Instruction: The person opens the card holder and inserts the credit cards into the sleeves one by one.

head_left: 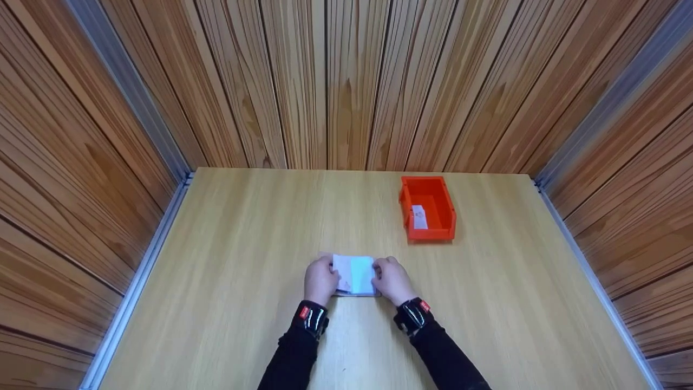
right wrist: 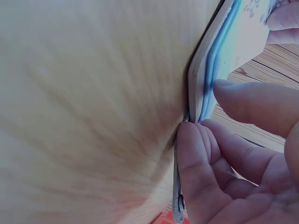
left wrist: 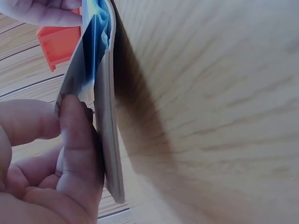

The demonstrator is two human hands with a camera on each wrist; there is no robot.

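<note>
Two hands: left hand and right hand pinch opposite edges of the card stack
Stack: flat on table, between them — equally near (bin far right)

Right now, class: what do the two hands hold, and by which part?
A thin stack of cards lying on the table: the left hand grips its left edge, the right hand its right edge.

Black sleeves, glossy, seemingly red-tagged wristbands
</note>
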